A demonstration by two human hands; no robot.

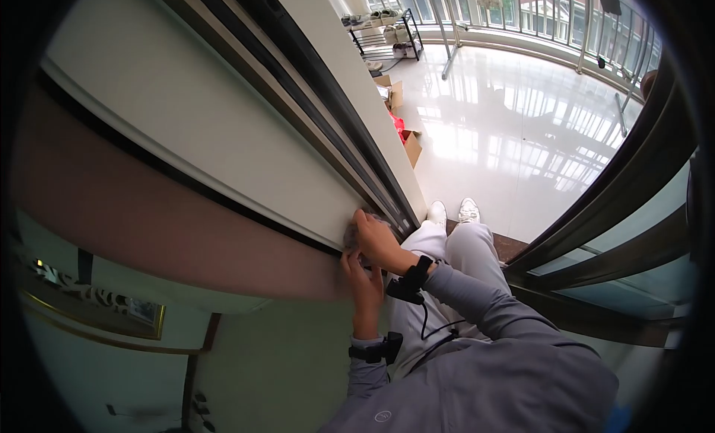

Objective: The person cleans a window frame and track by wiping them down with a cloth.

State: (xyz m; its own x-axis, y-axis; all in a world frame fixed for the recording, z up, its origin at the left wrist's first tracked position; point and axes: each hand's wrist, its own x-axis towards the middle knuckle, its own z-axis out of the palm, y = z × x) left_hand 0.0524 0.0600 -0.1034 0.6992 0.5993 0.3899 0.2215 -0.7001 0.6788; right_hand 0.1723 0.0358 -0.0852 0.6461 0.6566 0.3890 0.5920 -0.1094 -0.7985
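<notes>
My right hand [378,243] is closed, its fingers pinched at the end of a pale wall strip [298,187] beside the dark door frame [320,98]. A small crumpled grey piece [349,233], perhaps cloth, shows at its fingertips; its kind is not clear. Just below, my left hand [363,285] is held upright with its fingers bent close to the right hand, near the black edge of the strip. What lies between the left fingers is hidden. Each wrist wears a black band with a device, and a black cable hangs near the right one.
A dark-framed glass door [625,232] stands to the right. Beyond the threshold, a shiny tiled floor [506,135] leads to a railing. Cardboard boxes [412,148] and a shoe rack [385,34] line the left side. My white shoes [468,210] rest at the doorway.
</notes>
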